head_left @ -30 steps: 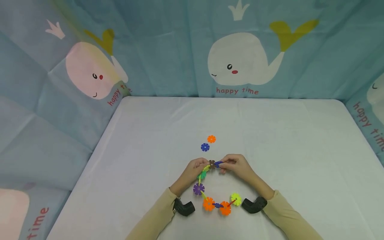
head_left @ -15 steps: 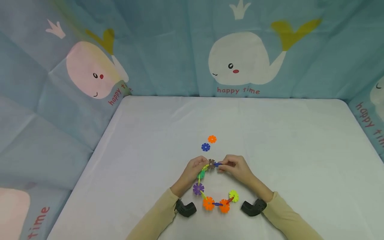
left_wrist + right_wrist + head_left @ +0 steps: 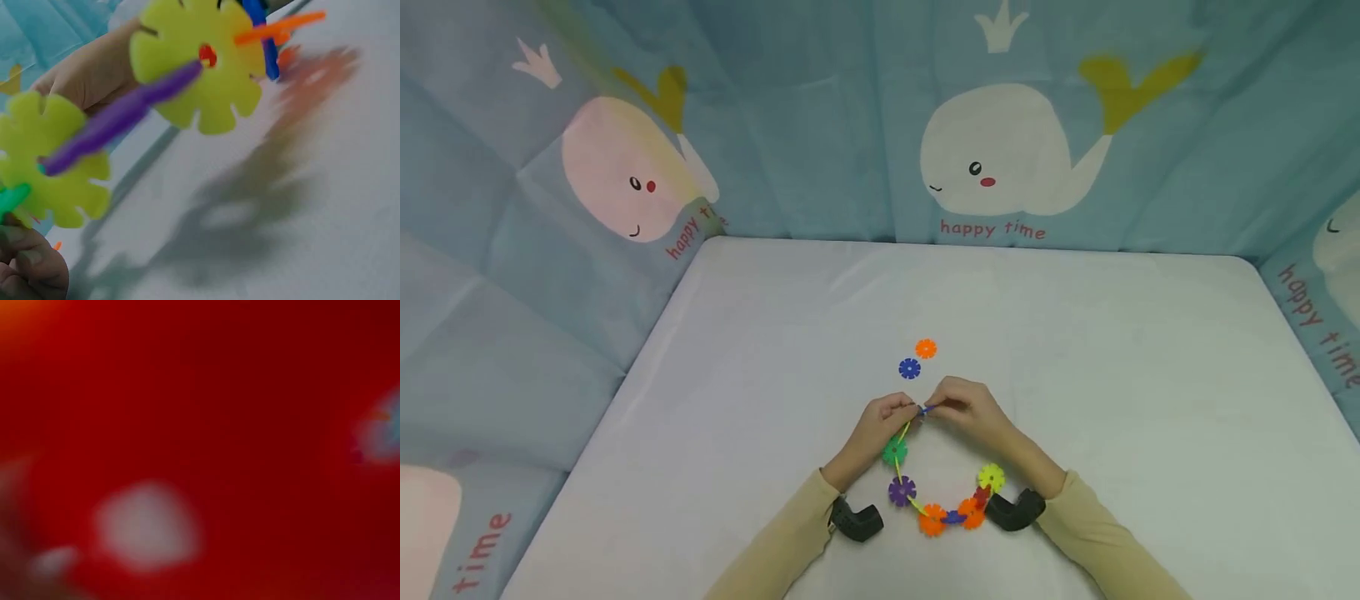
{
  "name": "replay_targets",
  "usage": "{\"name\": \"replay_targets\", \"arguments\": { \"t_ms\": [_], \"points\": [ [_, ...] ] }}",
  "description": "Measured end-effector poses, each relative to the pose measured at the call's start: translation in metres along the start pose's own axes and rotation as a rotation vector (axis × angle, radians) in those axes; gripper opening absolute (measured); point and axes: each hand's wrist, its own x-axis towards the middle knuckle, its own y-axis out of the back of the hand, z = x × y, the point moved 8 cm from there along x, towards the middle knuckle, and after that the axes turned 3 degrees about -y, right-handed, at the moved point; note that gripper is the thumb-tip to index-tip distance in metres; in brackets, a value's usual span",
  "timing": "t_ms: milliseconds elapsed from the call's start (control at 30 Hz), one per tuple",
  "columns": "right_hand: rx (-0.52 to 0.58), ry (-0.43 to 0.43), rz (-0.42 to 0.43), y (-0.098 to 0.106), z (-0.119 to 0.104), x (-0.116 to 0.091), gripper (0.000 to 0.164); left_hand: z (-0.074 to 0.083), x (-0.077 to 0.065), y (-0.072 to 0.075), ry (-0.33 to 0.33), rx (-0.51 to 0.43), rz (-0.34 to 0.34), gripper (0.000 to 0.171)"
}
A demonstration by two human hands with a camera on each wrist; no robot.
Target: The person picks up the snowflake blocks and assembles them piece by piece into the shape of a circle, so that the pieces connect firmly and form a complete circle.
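Note:
A chain of slotted plastic snowflake discs hangs in a curve below both hands. My left hand (image 3: 872, 429) pinches its upper end, largely covering the discs there. My right hand (image 3: 973, 412) pinches a blue disc (image 3: 928, 408), seen edge-on, right at the left fingertips. Down the chain come a green disc (image 3: 895, 451), a purple disc (image 3: 902, 492), orange discs (image 3: 933, 521) and, at the free end, a yellow disc (image 3: 991, 477). In the left wrist view, a yellow disc (image 3: 219, 94) shows large, joined to the purple one. A blurred red disc (image 3: 250, 456) fills the right wrist view.
A loose blue disc (image 3: 909, 368) and a loose orange disc (image 3: 927, 348) lie on the white table (image 3: 1112, 350) beyond the hands. Black wrist cameras, left (image 3: 857, 521) and right (image 3: 1017, 510), hang beside the chain. Whale-print curtain (image 3: 820, 125) surrounds the table.
My right hand has shifted left, up to the left fingertips. The brown disc has turned from face-on and is mostly hidden. The chain's lower part swings right, its red piece reaching the right wrist camera.

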Motion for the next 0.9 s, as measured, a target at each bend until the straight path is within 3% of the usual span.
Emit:
{"name": "replay_targets", "arguments": {
  "t_ms": [133, 233, 433, 533, 700, 800, 900],
  "points": [
    [-0.079, -0.187, -0.195, -0.001, 0.016, 0.015, 0.016, -0.004, 0.0, 0.0, 0.005, -0.072, 0.013, 0.021],
    [-0.227, -0.295, -0.311, 0.003, 0.025, 0.022, 0.026, -0.005, 0.0, -0.001, -0.006, -0.086, 0.012, 0.02],
    [-0.61, -0.285, -0.518, -0.009, 0.036, 0.026, 0.039, -0.004, -0.001, 0.001, -0.033, -0.086, 0.016, 0.017],
    [-0.664, -0.271, -0.502, -0.013, 0.037, 0.025, 0.034, -0.004, -0.001, 0.001, -0.023, -0.092, 0.012, 0.018],
    [-0.658, -0.179, -0.359, -0.01, 0.031, 0.028, 0.01, -0.004, -0.001, 0.003, -0.002, -0.092, 0.023, 0.018],
    [-0.642, -0.136, -0.322, -0.009, 0.03, 0.032, 0.01, -0.005, -0.001, 0.005, 0.005, -0.096, 0.032, 0.017],
    [-0.648, -0.112, -0.366, -0.013, 0.031, 0.034, 0.026, -0.006, -0.002, 0.005, 0.011, -0.108, 0.022, 0.018]
  ]
}}
